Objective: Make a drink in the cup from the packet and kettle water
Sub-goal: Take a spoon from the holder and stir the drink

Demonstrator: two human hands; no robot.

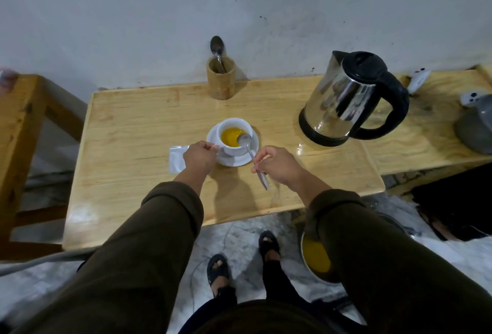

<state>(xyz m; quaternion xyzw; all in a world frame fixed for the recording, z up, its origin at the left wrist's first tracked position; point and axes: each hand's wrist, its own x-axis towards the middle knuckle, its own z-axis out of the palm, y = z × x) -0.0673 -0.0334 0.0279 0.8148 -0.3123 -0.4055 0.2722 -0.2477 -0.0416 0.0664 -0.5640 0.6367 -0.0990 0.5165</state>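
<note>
Head view: left hand (199, 153) is steadying the fragile cup (234, 134) by its handle while right hand (278, 164) is pinching the spoon (253, 158), stirring.

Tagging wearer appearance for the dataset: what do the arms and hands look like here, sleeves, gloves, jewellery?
Both arms wear long dark olive-brown sleeves with loose cuffs pushed back above the wrists. The left hand and right hand are bare: no gloves, and no watch, rings or bracelets visible. No markings or logos show on the fabric.
</note>
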